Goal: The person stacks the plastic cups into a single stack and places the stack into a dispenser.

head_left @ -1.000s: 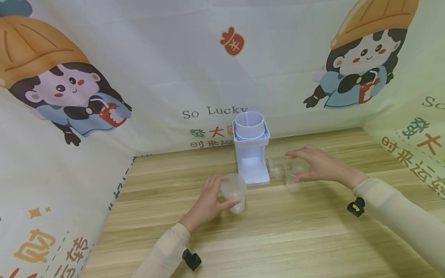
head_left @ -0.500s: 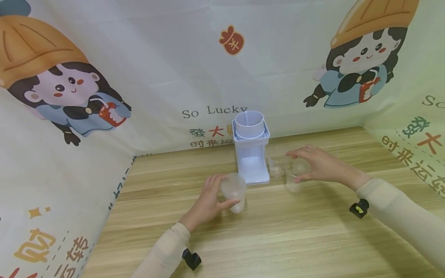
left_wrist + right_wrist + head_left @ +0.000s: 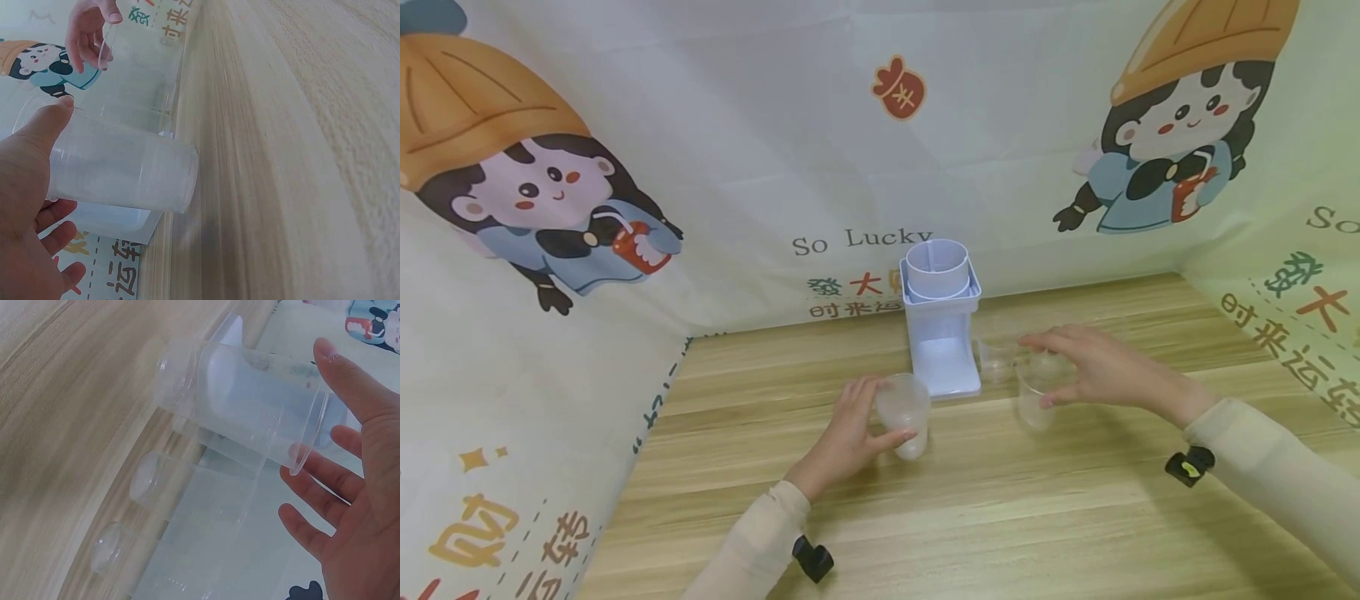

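My left hand (image 3: 850, 429) curves round the upper part of a frosted plastic cup (image 3: 906, 412), upright at the table's middle. In the left wrist view its thumb lies along that cup near the rim, and several fingertips show on the other side. My right hand (image 3: 1093, 367) spreads round the mouth of a clear plastic cup (image 3: 256, 403), thumb and fingers wide apart. In the right wrist view the thumb tip stands off the rim, while the fingertips overlap or touch its opposite edge. A white stand with a round holder on top (image 3: 942, 333) rises behind and between the hands.
Another clear cup (image 3: 996, 362) stands right beside the stand. More clear cups (image 3: 147, 478) line up behind the right hand's cup. A printed cloth (image 3: 760, 167) walls the wooden table (image 3: 880, 533) at the back and sides.
My right thumb has moved toward me and away from the fingers, widening the hand. The clear cup has shifted slightly toward me. The left hand and its cup stay put.
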`<action>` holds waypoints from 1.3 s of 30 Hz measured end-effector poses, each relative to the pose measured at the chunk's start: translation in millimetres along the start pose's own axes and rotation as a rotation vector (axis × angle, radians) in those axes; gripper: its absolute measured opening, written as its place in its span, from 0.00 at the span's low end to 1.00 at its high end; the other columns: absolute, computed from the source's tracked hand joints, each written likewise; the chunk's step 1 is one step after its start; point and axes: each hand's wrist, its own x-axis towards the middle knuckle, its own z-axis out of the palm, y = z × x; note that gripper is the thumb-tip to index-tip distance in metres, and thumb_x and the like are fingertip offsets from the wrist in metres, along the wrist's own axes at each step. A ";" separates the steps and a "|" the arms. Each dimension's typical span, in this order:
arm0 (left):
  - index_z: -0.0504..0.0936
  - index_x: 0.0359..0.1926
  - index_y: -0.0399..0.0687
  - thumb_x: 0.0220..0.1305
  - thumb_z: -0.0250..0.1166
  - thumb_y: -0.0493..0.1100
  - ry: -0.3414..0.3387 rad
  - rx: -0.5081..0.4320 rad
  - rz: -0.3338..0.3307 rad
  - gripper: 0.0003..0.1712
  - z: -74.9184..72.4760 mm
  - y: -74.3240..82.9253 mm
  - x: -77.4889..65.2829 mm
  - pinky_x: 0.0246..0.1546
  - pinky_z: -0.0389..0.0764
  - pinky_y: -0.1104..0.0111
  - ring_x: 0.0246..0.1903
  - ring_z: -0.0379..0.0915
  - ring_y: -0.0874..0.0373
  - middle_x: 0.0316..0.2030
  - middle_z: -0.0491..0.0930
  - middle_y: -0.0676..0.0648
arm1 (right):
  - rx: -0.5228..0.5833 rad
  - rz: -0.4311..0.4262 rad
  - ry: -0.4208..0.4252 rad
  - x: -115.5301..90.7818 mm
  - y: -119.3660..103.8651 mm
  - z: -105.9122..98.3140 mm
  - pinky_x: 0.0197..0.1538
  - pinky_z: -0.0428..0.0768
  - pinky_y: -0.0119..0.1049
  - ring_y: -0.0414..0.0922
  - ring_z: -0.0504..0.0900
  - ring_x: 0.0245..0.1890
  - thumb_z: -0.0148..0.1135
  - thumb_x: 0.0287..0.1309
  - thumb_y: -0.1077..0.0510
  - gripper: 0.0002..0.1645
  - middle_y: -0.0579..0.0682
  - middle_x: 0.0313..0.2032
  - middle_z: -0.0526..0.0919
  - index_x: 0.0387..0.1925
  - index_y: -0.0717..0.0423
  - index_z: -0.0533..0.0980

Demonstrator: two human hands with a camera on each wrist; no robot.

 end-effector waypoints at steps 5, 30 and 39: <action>0.65 0.66 0.46 0.55 0.74 0.57 -0.002 0.005 0.002 0.44 -0.4 -0.2 0.5 0.68 0.64 0.46 0.67 0.58 0.44 0.64 0.69 0.43 | 0.003 -0.017 0.016 -1.4 -5.1 -3.1 0.60 0.76 0.58 0.57 0.79 0.57 0.77 0.44 0.41 0.48 0.55 0.58 0.81 0.66 0.53 0.71; 0.66 0.66 0.45 0.54 0.74 0.57 0.001 0.001 -0.003 0.44 -1.2 -0.6 1.1 0.69 0.64 0.46 0.68 0.57 0.45 0.64 0.69 0.43 | 0.049 -0.116 0.029 30.8 -41.0 4.8 0.59 0.79 0.51 0.51 0.81 0.57 0.73 0.45 0.33 0.50 0.52 0.59 0.81 0.66 0.51 0.71; 0.66 0.65 0.44 0.54 0.74 0.57 0.013 -0.011 0.016 0.43 -2.2 1.9 -0.7 0.66 0.66 0.45 0.66 0.59 0.45 0.63 0.70 0.42 | 0.068 -0.156 0.033 42.5 -53.4 7.1 0.62 0.77 0.52 0.53 0.79 0.60 0.75 0.44 0.35 0.50 0.53 0.61 0.80 0.66 0.52 0.72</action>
